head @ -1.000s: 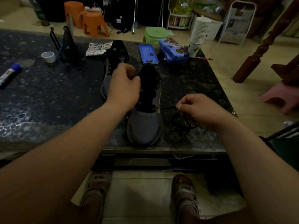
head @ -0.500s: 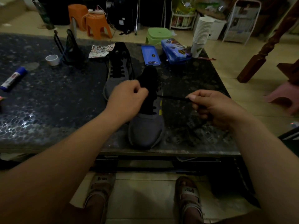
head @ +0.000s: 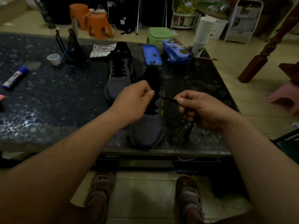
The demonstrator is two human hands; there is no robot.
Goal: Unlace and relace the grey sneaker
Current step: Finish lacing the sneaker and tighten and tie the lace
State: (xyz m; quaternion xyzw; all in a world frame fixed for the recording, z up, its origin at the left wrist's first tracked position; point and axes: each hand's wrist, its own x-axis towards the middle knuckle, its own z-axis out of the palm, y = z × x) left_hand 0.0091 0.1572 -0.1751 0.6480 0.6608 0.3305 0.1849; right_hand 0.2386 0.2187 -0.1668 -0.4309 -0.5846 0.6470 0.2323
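Note:
A grey sneaker (head: 148,128) with a black tongue stands toe toward me near the front edge of the dark stone table (head: 48,97). My left hand (head: 132,102) is curled at the sneaker's left eyelets, fingers pinched at the tongue and lace. My right hand (head: 199,109) pinches the black shoelace (head: 167,99), which runs taut from the shoe's right side to my thumb. The loose lace end hangs below my right hand (head: 188,131). A second grey sneaker (head: 120,73), laced, lies behind and to the left.
On the table are a roll of tape (head: 53,59), a glue stick (head: 15,78), a black wire stand (head: 71,47), a patterned paper (head: 102,50), a blue lid (head: 152,54), a blue case (head: 177,50) and a stack of paper cups (head: 203,34). Stools stand on the floor behind.
My right hand has come in closer to the shoe, so the taut lace span is shorter. My left hand shifted slightly along the eyelets. The view tilted a little.

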